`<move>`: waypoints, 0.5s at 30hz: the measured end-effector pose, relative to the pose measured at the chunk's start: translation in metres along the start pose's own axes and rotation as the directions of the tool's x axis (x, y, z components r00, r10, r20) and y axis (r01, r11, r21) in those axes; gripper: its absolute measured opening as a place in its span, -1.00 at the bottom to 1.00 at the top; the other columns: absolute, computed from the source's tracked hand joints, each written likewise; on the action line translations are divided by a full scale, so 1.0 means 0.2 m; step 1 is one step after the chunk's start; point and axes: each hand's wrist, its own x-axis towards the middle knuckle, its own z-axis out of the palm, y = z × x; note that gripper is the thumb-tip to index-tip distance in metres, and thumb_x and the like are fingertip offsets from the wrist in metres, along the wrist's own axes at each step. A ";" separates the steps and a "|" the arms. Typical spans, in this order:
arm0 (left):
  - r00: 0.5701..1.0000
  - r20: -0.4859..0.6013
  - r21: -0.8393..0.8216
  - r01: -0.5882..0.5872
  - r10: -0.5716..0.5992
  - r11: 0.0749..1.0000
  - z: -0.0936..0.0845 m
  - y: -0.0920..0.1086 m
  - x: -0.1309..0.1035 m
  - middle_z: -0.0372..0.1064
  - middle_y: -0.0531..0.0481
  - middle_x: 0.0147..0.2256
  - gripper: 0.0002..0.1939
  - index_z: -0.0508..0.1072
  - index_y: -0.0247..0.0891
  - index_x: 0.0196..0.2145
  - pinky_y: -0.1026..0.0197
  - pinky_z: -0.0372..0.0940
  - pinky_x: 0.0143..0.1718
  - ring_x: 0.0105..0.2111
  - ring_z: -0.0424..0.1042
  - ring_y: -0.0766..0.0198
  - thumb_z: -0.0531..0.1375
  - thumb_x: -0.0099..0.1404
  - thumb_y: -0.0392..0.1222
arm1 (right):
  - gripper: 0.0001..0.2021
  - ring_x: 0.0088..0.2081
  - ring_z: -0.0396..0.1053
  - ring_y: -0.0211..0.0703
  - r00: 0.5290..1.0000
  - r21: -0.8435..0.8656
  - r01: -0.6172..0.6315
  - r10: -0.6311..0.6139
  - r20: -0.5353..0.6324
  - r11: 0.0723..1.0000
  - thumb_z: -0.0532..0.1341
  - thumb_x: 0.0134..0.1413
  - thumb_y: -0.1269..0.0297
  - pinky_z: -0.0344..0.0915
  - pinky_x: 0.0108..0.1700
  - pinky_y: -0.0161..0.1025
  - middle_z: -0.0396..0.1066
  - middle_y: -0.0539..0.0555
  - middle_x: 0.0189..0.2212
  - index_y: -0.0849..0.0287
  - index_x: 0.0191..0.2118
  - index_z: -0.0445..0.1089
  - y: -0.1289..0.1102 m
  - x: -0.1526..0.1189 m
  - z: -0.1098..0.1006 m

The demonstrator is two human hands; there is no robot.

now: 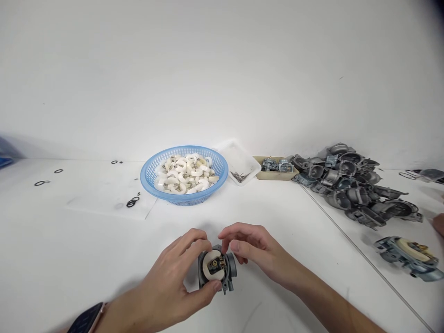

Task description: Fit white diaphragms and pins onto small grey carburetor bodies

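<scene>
The left hand (176, 273) grips a grey metal carburetor (217, 268) just above the white tabletop (69, 259), thumb under its lower edge and fingers curled over its top. A white float with brass fittings at its centre sits in the carburetor's open face, turned toward the camera. The right hand (253, 249) is closed in a pinch at the carburetor's upper right side, its fingertips touching the metal; whether it holds something small there cannot be told. A dark watch (86, 319) shows on the left wrist.

Behind the hands stands a blue basket (183, 196) filled with white floats. Just right of it lies a clear tray (239, 159) with a few thin pins (240, 175), then a beige tray (277, 175) with small metal parts. Farther right is a heap of grey carburetor bodies (350, 185), and near the right edge one carburetor with a float (409, 256) lies alone. Black O-rings (132, 201) lie scattered on the left of the tabletop.
</scene>
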 end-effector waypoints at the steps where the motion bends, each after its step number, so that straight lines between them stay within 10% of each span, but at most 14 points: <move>1: 1.000 -0.003 -0.001 -0.004 0.004 1.000 0.00 0.00 0.00 0.26 -0.01 -0.05 -0.71 0.34 -0.09 -0.06 0.12 0.35 -0.10 -0.13 0.38 0.19 0.27 0.29 -0.28 | -0.70 -0.36 0.25 -0.26 1.000 -0.007 -0.004 0.003 -0.005 1.000 0.28 0.29 0.05 0.19 -0.28 -0.23 0.47 0.08 -0.27 0.13 -0.02 0.54 0.00 0.00 0.00; 5: 1.000 -0.012 -0.001 -0.010 0.010 1.000 0.00 0.00 0.00 0.26 -0.04 -0.05 -0.72 0.34 -0.12 -0.07 0.12 0.35 -0.13 -0.14 0.37 0.17 0.26 0.28 -0.27 | -0.76 -0.36 0.21 -0.26 0.997 -0.109 0.073 -0.072 0.012 0.991 0.28 0.23 0.24 0.21 -0.25 -0.21 0.44 0.06 -0.19 0.08 0.00 0.52 0.00 -0.03 -0.01; 10: 1.000 -0.005 0.008 -0.013 0.013 1.000 0.00 0.00 0.00 0.26 -0.05 -0.06 -0.73 0.33 -0.14 -0.05 0.10 0.34 -0.13 -0.14 0.36 0.16 0.25 0.31 -0.24 | -0.29 -0.09 0.33 -0.12 0.934 -0.405 0.357 -0.316 0.166 0.842 0.34 -0.16 0.57 0.29 -0.05 -0.17 0.35 0.04 -0.01 -0.09 0.17 0.40 -0.01 -0.06 0.03; 15: 1.000 0.002 0.003 -0.008 0.008 1.000 0.00 0.00 0.00 0.25 -0.04 -0.04 -0.71 0.33 -0.13 -0.02 0.10 0.34 -0.12 -0.13 0.36 0.17 0.25 0.32 -0.23 | -0.20 -0.05 0.37 -0.13 0.923 -0.452 0.384 -0.336 0.186 0.805 0.30 -0.20 0.63 0.32 -0.01 -0.21 0.33 0.01 0.00 -0.12 0.21 0.32 -0.01 -0.05 0.05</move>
